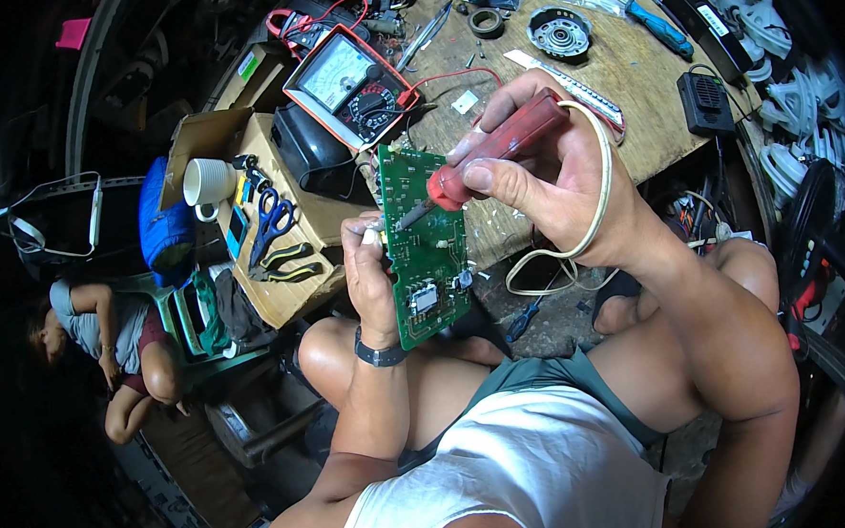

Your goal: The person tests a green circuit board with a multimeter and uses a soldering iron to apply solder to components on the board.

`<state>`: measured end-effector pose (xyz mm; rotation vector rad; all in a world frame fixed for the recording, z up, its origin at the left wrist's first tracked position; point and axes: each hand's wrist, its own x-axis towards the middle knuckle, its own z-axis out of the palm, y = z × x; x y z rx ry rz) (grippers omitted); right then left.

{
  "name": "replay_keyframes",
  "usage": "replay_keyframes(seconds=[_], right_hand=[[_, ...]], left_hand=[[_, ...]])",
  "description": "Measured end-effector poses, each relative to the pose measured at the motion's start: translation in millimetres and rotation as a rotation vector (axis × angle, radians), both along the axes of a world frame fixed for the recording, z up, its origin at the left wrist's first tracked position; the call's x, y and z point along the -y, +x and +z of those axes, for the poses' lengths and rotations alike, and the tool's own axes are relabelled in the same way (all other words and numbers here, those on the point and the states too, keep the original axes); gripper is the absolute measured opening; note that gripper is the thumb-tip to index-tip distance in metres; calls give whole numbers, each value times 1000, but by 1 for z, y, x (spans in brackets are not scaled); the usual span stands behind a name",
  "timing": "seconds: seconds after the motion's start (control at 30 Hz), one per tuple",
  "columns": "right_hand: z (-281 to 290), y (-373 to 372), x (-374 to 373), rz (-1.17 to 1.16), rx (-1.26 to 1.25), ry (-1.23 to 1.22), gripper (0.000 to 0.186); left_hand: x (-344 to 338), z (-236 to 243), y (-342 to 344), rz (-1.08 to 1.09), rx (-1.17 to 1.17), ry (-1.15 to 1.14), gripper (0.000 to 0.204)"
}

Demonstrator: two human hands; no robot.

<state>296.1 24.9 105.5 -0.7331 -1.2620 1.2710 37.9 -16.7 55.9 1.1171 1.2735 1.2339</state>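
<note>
A green circuit board [430, 255] stands nearly upright above my lap, its surface covered with small solder joints and parts. My left hand [369, 266] grips the board by its left edge, the thumb near a small yellowish part there. In my right hand [552, 170] is a soldering iron with a red handle [510, 140]. Its dark metal tip [416, 214] points down-left at the board's upper left area; whether it touches the surface I cannot tell. The iron's pale cord [599, 202] loops around the back of my right hand and hangs below it.
An analog multimeter [341, 86] stands on the wooden table [631, 112] behind the board. A cardboard box [282, 300] at left bears a white mug [209, 184], blue scissors [274, 216] and yellow-black pliers [289, 261]. A screwdriver [523, 321] lies on the floor. Another person [118, 329] sits at far left.
</note>
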Motion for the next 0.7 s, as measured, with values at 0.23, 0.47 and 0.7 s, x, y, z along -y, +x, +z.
replay_keyframes(seconds=[0.23,0.47,0.7], right_hand=[[3,-2,4,-75,-5,-49,30],[3,2,4,-63,3,-103,25],[5,-1,9,-98,90,-72,31]], left_hand=[[0,-3,1,-12,10,32,13],[2,-3,5,16,85,15,15],[3,-7,6,-2,67,4,18]])
